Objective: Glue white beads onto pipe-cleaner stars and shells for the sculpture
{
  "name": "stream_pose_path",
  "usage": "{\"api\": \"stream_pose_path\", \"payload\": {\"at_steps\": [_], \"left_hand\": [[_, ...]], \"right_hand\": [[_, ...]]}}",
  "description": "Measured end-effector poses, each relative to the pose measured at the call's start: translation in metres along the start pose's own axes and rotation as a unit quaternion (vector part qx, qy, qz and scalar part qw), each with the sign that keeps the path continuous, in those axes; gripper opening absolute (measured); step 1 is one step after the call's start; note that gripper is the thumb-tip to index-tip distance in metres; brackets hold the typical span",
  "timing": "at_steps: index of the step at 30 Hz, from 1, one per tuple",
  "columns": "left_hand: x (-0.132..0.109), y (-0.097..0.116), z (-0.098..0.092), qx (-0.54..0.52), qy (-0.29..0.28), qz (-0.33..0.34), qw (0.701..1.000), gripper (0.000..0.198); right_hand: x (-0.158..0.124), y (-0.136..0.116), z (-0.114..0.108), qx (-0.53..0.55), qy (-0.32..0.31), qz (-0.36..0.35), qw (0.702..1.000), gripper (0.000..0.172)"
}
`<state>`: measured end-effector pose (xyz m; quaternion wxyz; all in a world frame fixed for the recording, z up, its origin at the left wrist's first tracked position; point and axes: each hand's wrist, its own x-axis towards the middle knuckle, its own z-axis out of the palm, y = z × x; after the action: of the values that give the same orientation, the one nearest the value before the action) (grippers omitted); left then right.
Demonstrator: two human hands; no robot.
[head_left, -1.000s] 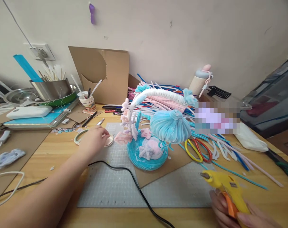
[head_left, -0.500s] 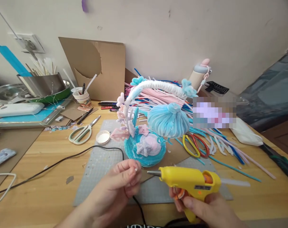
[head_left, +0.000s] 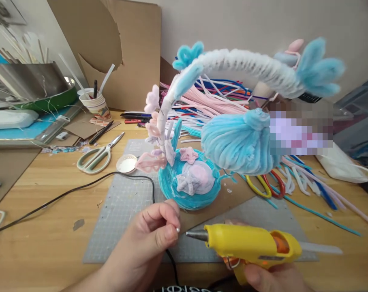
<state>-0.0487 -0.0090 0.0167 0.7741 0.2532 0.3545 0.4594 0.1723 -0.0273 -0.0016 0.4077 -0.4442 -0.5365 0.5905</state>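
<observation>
My left hand (head_left: 147,241) is closed in a pinch on a tiny white bead (head_left: 178,230) at its fingertips. My right hand (head_left: 272,278) grips a yellow glue gun (head_left: 247,243) whose metal nozzle (head_left: 194,235) points left, a short gap from the bead. Just behind them stands a pipe-cleaner model: a blue round base (head_left: 188,182) with pink shells, a white arched stem (head_left: 232,65) and a hanging blue dome (head_left: 238,142). The gun's black cord (head_left: 80,188) runs left across the grey cutting mat (head_left: 126,219).
Scissors (head_left: 97,156) and a small round dish (head_left: 127,164) lie left of the model. A heap of coloured pipe cleaners (head_left: 220,105) fills the back right. Cardboard (head_left: 117,52) leans on the wall; a paper cup (head_left: 93,103) and metal pan (head_left: 35,87) stand at the back left.
My left hand came back from the small dish to the front with a bead pinched. My right hand swung the glue gun's nozzle over to it. The view has moved closer to the model.
</observation>
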Motion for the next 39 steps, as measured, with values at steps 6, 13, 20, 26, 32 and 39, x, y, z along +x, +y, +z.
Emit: {"api": "stream_pose_path", "payload": {"at_steps": [6, 13, 20, 26, 32, 39], "left_hand": [[0.001, -0.004, 0.004, -0.023, -0.012, -0.009, 1.0, 0.019], [0.002, -0.006, 0.003, -0.024, -0.003, -0.001, 1.0, 0.018], [0.002, -0.008, 0.002, -0.024, -0.002, 0.006, 1.0, 0.017], [0.001, -0.008, 0.002, -0.026, -0.014, 0.014, 0.999, 0.016], [0.001, -0.007, 0.003, -0.027, -0.016, 0.016, 0.999, 0.016], [0.001, -0.006, 0.003, -0.025, -0.019, 0.014, 0.999, 0.015]], "right_hand": [[0.011, -0.013, 0.005, -0.015, -0.031, 0.002, 0.999, 0.028], [0.009, -0.015, 0.006, -0.033, -0.041, 0.03, 0.998, 0.035], [0.01, -0.01, 0.004, -0.066, -0.041, 0.042, 0.996, 0.039], [0.01, -0.013, 0.006, -0.052, -0.045, 0.044, 0.997, 0.034], [0.007, -0.009, 0.005, -0.045, -0.051, 0.071, 0.995, 0.039], [0.006, -0.006, 0.003, -0.04, -0.052, 0.062, 0.996, 0.04]]}}
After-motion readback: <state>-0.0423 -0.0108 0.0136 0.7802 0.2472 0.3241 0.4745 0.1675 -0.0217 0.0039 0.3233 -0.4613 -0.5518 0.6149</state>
